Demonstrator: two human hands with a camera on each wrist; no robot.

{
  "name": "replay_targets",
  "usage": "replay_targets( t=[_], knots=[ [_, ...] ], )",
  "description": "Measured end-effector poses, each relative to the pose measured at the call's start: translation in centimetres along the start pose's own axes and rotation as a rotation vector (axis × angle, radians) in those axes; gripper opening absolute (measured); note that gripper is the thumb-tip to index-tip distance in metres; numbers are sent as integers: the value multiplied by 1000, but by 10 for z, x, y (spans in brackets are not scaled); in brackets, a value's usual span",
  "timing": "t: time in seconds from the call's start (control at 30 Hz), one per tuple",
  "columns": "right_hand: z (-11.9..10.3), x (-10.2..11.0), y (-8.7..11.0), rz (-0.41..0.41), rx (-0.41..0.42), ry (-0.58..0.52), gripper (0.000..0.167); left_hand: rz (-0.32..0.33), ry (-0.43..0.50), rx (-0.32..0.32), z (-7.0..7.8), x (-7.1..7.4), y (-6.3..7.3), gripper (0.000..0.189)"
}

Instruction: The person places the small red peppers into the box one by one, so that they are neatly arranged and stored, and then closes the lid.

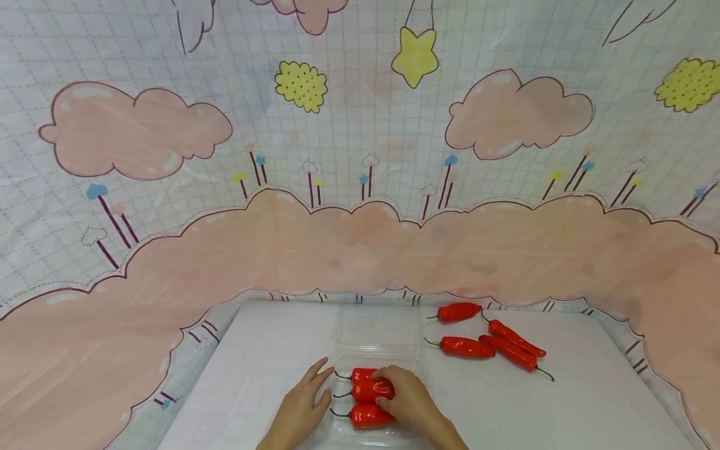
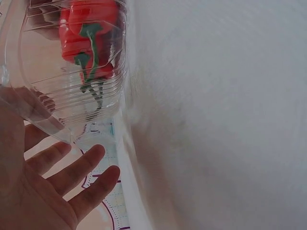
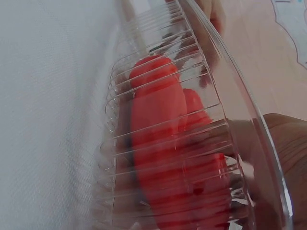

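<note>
Three red chili peppers with green stems lie side by side in a clear plastic clamshell box (image 1: 332,431), stems toward the left. My right hand (image 1: 409,400) reaches in from the right and grips the middle pepper (image 1: 368,391) between fingers and thumb. The front pepper (image 1: 368,417) and the back pepper (image 1: 360,374) lie on either side of it. At the box's left edge is my left hand (image 1: 300,403), fingers spread and holding nothing. Its fingers show extended in the left wrist view beside the ribbed box wall (image 2: 53,103).
The box's lid (image 1: 378,328) lies folded back behind it. On the white table (image 1: 270,344), several more red peppers (image 1: 467,347) lie at the back right. A cloth printed with pink clouds (image 1: 360,250) hangs behind and around the sides.
</note>
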State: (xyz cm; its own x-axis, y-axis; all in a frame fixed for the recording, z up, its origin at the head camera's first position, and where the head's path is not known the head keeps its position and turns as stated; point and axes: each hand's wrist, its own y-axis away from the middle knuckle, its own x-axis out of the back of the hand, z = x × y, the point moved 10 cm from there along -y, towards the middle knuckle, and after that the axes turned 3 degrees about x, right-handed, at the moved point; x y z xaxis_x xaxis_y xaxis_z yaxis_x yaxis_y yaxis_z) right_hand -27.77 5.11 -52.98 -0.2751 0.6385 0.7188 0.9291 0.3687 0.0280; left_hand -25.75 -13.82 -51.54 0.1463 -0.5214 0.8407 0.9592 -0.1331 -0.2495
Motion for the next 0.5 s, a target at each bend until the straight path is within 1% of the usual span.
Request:
replay_targets(
  t=[0.17,0.4,0.5],
  knots=[
    [-2,-2,2,-4,-6,-22,39,-9,3,6,-1,-1,3,39],
    [-3,0,2,2,4,-24,36,-25,3,36,-5,-3,-1,39],
    [-3,2,1,10,12,-15,35,-17,3,23,-3,-3,-2,39]
  ],
)
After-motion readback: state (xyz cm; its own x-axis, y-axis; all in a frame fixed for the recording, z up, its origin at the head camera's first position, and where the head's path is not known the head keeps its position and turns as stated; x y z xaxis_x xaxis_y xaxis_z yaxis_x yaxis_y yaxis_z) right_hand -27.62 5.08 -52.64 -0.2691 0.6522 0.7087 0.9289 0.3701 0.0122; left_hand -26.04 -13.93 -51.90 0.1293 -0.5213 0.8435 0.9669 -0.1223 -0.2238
